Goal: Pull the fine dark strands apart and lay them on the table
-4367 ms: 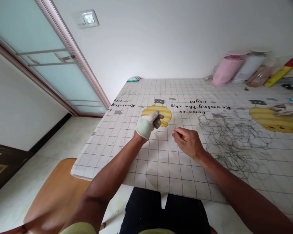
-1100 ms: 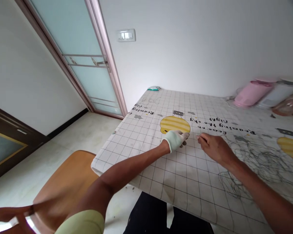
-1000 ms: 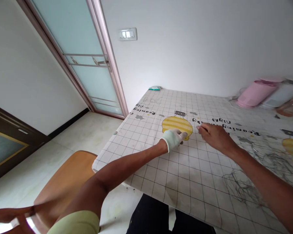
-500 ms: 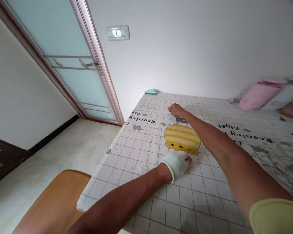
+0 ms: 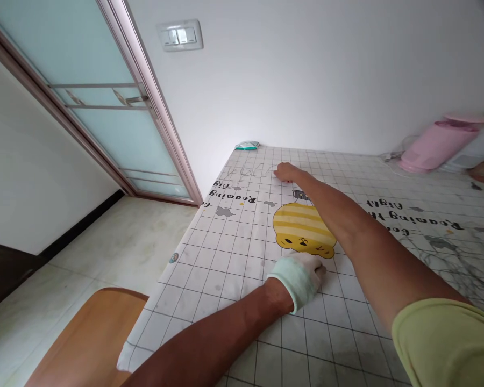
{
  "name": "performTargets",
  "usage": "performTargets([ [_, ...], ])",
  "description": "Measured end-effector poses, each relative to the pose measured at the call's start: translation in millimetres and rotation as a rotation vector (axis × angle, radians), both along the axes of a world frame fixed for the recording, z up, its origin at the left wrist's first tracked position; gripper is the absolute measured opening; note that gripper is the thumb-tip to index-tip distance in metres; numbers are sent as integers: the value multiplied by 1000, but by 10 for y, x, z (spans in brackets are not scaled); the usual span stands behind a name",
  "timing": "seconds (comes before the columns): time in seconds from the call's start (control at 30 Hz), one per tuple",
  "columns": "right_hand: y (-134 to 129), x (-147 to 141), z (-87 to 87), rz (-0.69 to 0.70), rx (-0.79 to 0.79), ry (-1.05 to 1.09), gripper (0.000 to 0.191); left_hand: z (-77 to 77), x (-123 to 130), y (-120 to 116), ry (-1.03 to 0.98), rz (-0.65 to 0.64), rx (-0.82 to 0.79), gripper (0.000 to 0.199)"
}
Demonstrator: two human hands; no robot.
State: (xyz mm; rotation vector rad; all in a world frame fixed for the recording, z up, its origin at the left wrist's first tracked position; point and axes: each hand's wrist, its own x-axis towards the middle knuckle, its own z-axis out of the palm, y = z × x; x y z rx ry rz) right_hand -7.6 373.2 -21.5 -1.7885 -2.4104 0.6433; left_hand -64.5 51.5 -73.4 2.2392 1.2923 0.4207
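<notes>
My left hand (image 5: 306, 271), in a white glove with a mint cuff, rests closed on the checked tablecloth (image 5: 242, 274). It lies just below the printed yellow striped bear (image 5: 304, 228). What its fingers hold, if anything, is hidden. Stretched toward the wall, my bare right hand (image 5: 285, 172) is closed in a pinch low over the cloth, beyond the bear. Thin looping lines (image 5: 248, 171) lie to its left; I cannot tell whether they are thread or print. Nothing that I can name shows between its fingers.
A small white and teal packet (image 5: 247, 145) lies at the table's far left corner. Pink container (image 5: 438, 145) and pale ones stand far right, near a tangle of thin grey lines (image 5: 468, 274). A wooden chair (image 5: 89, 333) touches the left side; a glass door (image 5: 105, 70) stands behind.
My right hand has moved slightly farther from me and to the left across the cloth. My left hand stays below the bear. The camera's view has shifted a little.
</notes>
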Motion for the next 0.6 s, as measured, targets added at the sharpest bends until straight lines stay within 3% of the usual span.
performTargets([
  [0.13,-122,128,81,-112,-25,-98,44,-24,-4,-8,-28,50,-33,33],
  [0.23,-359,444,228,-148,8,-148,41,-41,-7,-4,-55,67,-14,32],
  [0.47,-1321,1926,679,-198,136,-215,32,-19,-20,-6,-78,140,-8,29],
  [0.6,-1860,2704,803,-207,153,-197,24,24,-15,10,-68,170,-46,32],
])
